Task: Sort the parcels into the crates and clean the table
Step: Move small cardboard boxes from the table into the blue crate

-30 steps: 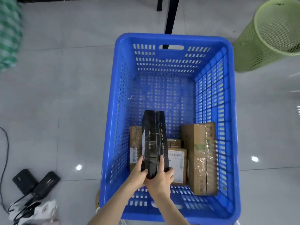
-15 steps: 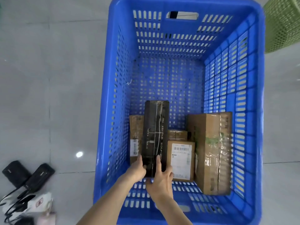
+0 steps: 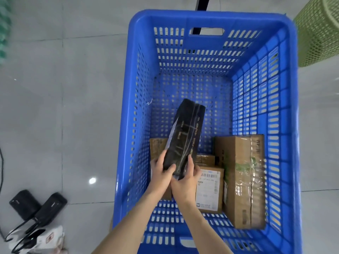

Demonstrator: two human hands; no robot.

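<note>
A long black parcel [image 3: 187, 132] wrapped in clear tape is held inside the blue crate [image 3: 134, 74], tilted with its far end leaning right. My left hand [image 3: 161, 173] grips its near end from the left and my right hand [image 3: 187, 178] grips it from the right. Beneath it lie cardboard parcels: a tall taped box [image 3: 242, 180] on the right, a labelled box [image 3: 209, 189] in the middle, a small box [image 3: 205, 159] behind that, and another box [image 3: 157, 147] on the left, partly hidden.
The crate stands on a grey tiled floor. A green mesh bin [image 3: 319, 32] is at the upper right. Two black power adapters [image 3: 38, 208] with cables and a white packet [image 3: 45, 239] lie at the lower left. A dark post [image 3: 201, 2] rises behind the crate.
The black parcel was lying upright in line with the crate; it is now lifted slightly and tilted to the right, with both hands gripping its near end more fully.
</note>
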